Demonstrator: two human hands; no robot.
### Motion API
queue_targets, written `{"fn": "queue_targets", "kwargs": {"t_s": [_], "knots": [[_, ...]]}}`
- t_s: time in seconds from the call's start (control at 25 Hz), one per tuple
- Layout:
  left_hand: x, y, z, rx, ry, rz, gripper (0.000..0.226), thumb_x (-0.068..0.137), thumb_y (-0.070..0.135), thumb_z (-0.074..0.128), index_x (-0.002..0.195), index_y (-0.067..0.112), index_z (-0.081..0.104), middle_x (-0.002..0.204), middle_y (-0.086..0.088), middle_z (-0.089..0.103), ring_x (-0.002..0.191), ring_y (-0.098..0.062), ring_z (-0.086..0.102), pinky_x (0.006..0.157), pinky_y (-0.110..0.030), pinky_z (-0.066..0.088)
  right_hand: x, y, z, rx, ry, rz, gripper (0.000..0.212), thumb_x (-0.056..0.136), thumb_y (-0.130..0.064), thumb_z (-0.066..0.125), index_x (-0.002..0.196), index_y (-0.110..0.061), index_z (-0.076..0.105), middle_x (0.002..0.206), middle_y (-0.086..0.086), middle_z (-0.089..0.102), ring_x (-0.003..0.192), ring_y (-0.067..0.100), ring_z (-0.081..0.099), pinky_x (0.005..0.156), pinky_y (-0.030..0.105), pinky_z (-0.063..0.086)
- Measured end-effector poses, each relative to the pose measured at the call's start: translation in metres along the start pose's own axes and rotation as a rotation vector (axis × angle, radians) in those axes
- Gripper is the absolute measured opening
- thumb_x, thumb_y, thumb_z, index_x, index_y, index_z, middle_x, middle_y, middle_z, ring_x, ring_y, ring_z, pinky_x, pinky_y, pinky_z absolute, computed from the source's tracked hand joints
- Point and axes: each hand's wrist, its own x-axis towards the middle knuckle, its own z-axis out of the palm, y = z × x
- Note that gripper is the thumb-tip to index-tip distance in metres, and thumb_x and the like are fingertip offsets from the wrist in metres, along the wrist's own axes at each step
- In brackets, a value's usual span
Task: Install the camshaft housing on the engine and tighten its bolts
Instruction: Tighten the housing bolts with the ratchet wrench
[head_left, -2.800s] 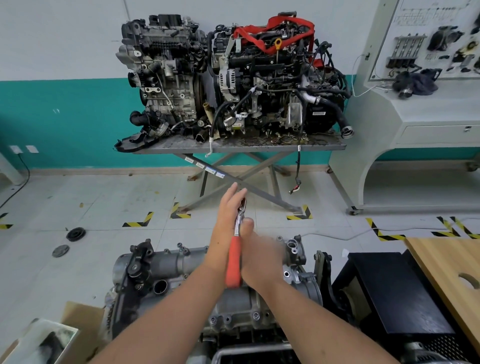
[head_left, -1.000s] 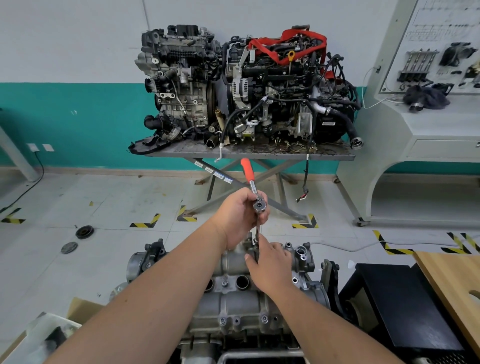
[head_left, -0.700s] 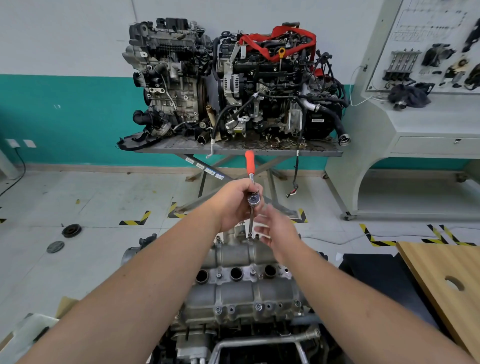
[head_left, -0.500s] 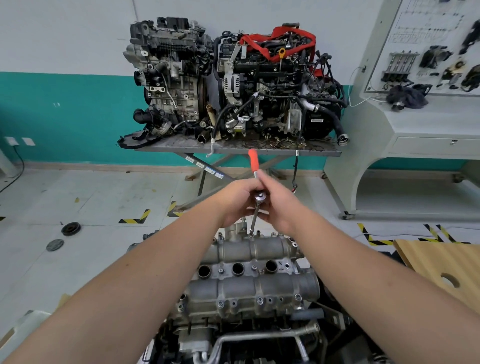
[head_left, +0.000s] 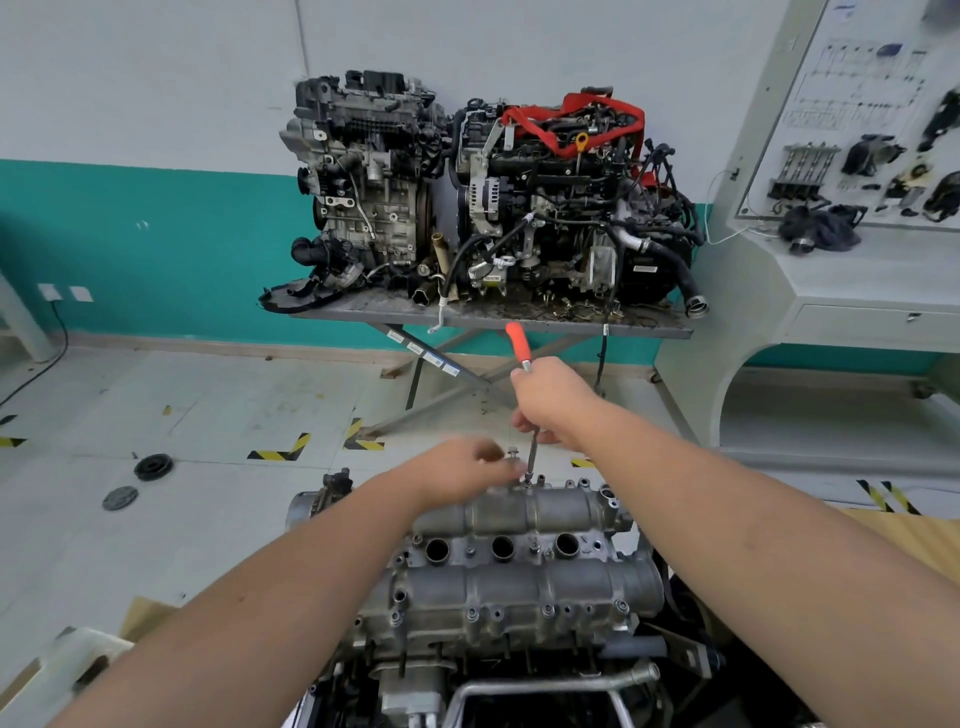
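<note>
1. At the frame's lower centre the housing (head_left: 519, 571) sits on the engine (head_left: 498, 670), three round bores in a row along its middle
2. Right hand (head_left: 550, 402) is wrapped round the ratchet (head_left: 519, 345) near its head, red handle pointing up and away
3. From that fist an extension (head_left: 532, 454) runs down to a bolt (head_left: 528, 483) on the housing's far edge
4. Left hand (head_left: 465, 467) (blurred) is at the far edge just beside the extension's foot; its grip cannot be told
5. Beyond, two engines (head_left: 467, 197) stand on a table (head_left: 488, 314)
</note>
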Motion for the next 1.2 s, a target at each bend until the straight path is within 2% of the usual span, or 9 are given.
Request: {"fn": "queue_targets", "kwargs": {"t_s": [0.12, 0.2, 0.28, 0.4, 0.6, 0.72, 0.88, 0.96, 1.2], "knots": [[-0.006, -0.048, 0.023, 0.347, -0.005, -0.091, 0.068, 0.087, 0.061, 0.061, 0.141, 0.022, 0.049, 0.147, 0.001, 0.046, 0.129, -0.022, 0.048, 0.108, -0.042, 0.041, 0.001, 0.003, -0.001, 0.371, -0.070, 0.157, 0.023, 0.104, -0.031, 0.043, 0.092, -0.015, 0.052, 0.058, 0.003, 0.051, 0.053, 0.018, 0.048, 0.056, 0.031, 0.049], [-0.011, -0.069, 0.041, 0.451, 0.048, -0.061, 0.070, 0.086, 0.058, 0.061, 0.146, 0.027, 0.042, 0.154, 0.005, 0.034, 0.141, -0.022, 0.034, 0.116, -0.045, 0.030, 0.002, 0.007, 0.004, 0.439, -0.022, 0.158, 0.025, 0.103, -0.030, 0.044, 0.084, -0.016, 0.050, 0.051, 0.000, 0.038, 0.045, 0.016, 0.034, 0.052, 0.029, 0.044], [-0.012, -0.081, 0.053, 0.456, 0.126, 0.000, 0.073, 0.085, 0.055, 0.062, 0.148, 0.031, 0.036, 0.158, 0.007, 0.029, 0.146, -0.018, 0.025, 0.120, -0.042, 0.023, 0.005, 0.009, 0.010, 0.471, 0.035, 0.155, 0.026, 0.103, -0.029, 0.044, 0.081, -0.017, 0.051, 0.052, -0.001, 0.035, 0.042, 0.016, 0.029, 0.048, 0.025, 0.036], [-0.011, -0.087, 0.053, 0.418, 0.216, 0.033, 0.072, 0.084, 0.052, 0.064, 0.146, 0.031, 0.032, 0.151, 0.008, 0.040, 0.140, -0.016, 0.036, 0.117, -0.039, 0.025, 0.009, 0.009, 0.012, 0.508, 0.096, 0.171, 0.029, 0.103, -0.030, 0.044, 0.078, -0.016, 0.053, 0.053, 0.000, 0.037, 0.041, 0.017, 0.029, 0.045, 0.025, 0.032], [-0.006, -0.085, 0.057, 0.542, 0.249, 0.009, 0.072, 0.088, 0.054, 0.056, 0.150, 0.030, 0.027, 0.154, 0.010, 0.037, 0.146, -0.013, 0.026, 0.122, -0.048, 0.005, 0.007, 0.009, 0.009, 0.490, 0.161, 0.180, 0.026, 0.102, -0.027, 0.045, 0.079, -0.016, 0.054, 0.060, 0.001, 0.039, 0.045, 0.017, 0.030, 0.041, 0.023, 0.029], [0.004, -0.077, 0.067, 0.513, 0.273, 0.015, 0.071, 0.089, 0.055, 0.056, 0.150, 0.029, 0.029, 0.155, 0.011, 0.033, 0.147, -0.012, 0.023, 0.121, -0.050, 0.003, 0.011, -0.022, -0.013, 0.595, 0.202, 0.175, 0.017, 0.098, -0.023, 0.048, 0.084, -0.016, 0.053, 0.060, -0.001, 0.036, 0.042, 0.014, 0.027, 0.037, 0.020, 0.025], [0.014, -0.073, 0.065, 0.481, 0.275, -0.060, 0.067, 0.089, 0.052, 0.057, 0.145, 0.027, 0.032, 0.144, 0.009, 0.047, 0.139, -0.014, 0.038, 0.121, -0.052, 0.008, 0.007, -0.072, -0.039, 0.728, 0.111, 0.128, 0.014, 0.095, -0.021, 0.048, 0.081, -0.018, 0.050, 0.048, -0.006, 0.032, 0.033, 0.011, 0.023, 0.039, 0.017, 0.023], [0.014, -0.078, 0.060, 0.489, 0.277, -0.093, 0.064, 0.088, 0.054, 0.056, 0.142, 0.027, 0.035, 0.136, 0.008, 0.053, 0.136, -0.015, 0.041, 0.120, -0.052, 0.009, -0.002, -0.070, -0.026, 0.634, 0.084, 0.131, 0.014, 0.095, -0.020, 0.048, 0.081, -0.018, 0.051, 0.051, -0.004, 0.033, 0.035, 0.011, 0.025, 0.039, 0.018, 0.024], [0.006, -0.090, 0.060, 0.290, 0.393, -0.117, 0.062, 0.090, 0.051, 0.060, 0.144, 0.028, 0.040, 0.141, 0.008, 0.052, 0.137, -0.014, 0.039, 0.121, -0.044, 0.011, -0.007, -0.050, 0.013, 0.633, -0.017, 0.162, 0.019, 0.097, -0.022, 0.046, 0.078, -0.018, 0.048, 0.047, -0.005, 0.031, 0.036, 0.011, 0.023, 0.041, 0.020, 0.022]]}}
